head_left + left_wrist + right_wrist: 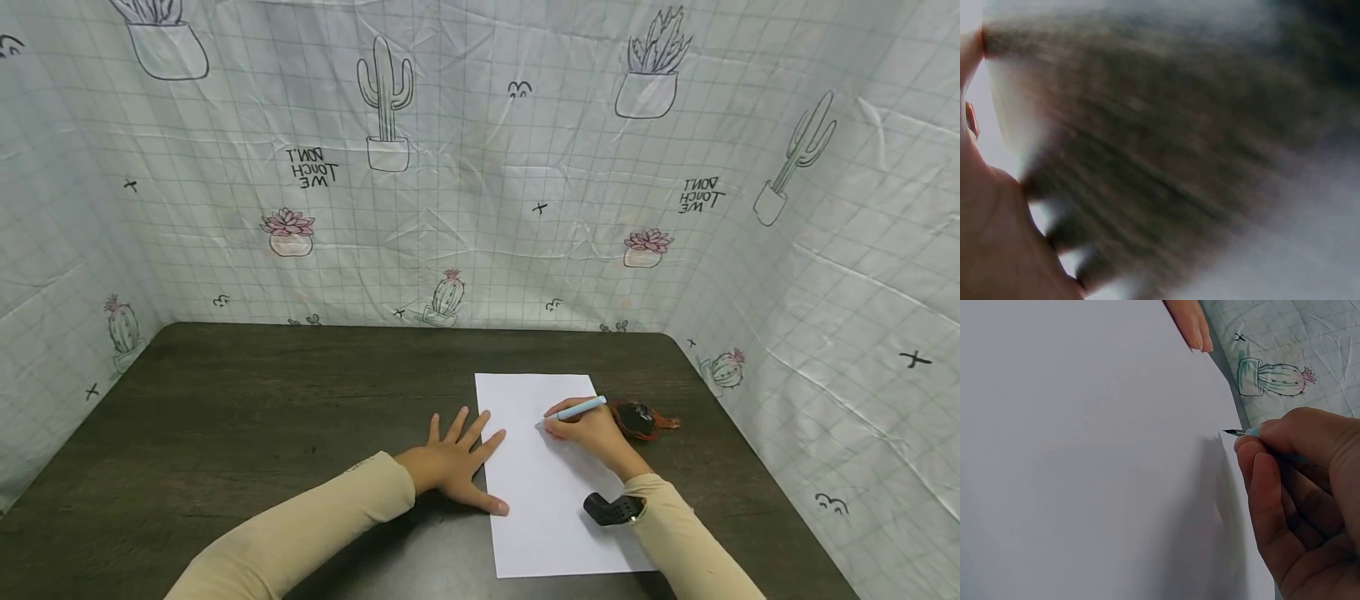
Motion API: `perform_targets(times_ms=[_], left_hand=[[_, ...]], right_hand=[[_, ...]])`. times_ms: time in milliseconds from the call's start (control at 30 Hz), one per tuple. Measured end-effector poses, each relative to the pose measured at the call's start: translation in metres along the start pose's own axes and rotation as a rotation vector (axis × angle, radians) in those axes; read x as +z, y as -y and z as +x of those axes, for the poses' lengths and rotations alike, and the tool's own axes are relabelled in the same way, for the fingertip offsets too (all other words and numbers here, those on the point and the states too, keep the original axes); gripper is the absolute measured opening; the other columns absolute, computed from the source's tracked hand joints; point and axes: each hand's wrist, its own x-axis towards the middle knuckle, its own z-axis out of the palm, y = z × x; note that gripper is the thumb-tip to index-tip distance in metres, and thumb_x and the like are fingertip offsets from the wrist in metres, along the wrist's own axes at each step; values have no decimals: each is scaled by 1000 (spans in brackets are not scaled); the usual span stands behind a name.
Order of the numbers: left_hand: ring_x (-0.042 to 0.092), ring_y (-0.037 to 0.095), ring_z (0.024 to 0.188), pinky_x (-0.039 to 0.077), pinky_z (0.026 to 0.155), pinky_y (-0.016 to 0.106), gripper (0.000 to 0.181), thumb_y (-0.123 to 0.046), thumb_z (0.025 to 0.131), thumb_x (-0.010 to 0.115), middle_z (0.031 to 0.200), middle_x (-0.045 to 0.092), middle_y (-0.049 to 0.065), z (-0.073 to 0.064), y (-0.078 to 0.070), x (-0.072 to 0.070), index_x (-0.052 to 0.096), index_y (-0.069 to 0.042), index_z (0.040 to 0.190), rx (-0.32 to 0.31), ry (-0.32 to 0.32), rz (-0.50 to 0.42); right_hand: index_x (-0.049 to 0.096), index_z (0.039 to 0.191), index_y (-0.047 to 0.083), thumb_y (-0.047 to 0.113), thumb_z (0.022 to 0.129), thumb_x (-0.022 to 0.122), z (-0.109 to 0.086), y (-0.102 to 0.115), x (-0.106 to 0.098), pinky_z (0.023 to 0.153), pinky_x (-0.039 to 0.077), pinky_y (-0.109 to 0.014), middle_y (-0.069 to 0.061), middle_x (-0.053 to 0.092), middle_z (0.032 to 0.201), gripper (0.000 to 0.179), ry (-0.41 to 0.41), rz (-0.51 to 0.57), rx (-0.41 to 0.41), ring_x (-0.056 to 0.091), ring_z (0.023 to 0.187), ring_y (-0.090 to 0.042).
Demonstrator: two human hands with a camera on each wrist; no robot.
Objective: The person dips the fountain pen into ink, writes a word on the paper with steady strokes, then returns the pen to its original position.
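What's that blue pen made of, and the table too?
The pen is probably plastic: it looks smooth and evenly pale blue. The table looks like wood, with dark, streaky grain and a dull sheen, though it could be a printed copy.

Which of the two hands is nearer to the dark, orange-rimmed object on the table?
The right hand: it is close beside the dark, orange-rimmed object, holding a pen. The left hand is farther away, spread at the left edge of the paper.
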Motion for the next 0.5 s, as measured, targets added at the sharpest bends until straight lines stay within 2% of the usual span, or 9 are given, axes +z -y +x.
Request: perform_targets(times_ms=[500], left_hand=[[-12,31,147,-6,110,65,106,-87,71,48,161,-11,-2,0,0,-1,5,-37,155,-17,13,4]], right_hand=[[74,87,6,11,79,78,4,7,3,54,49,-23,-2,68,69,10,30,-45,-63,60,58,-9]])
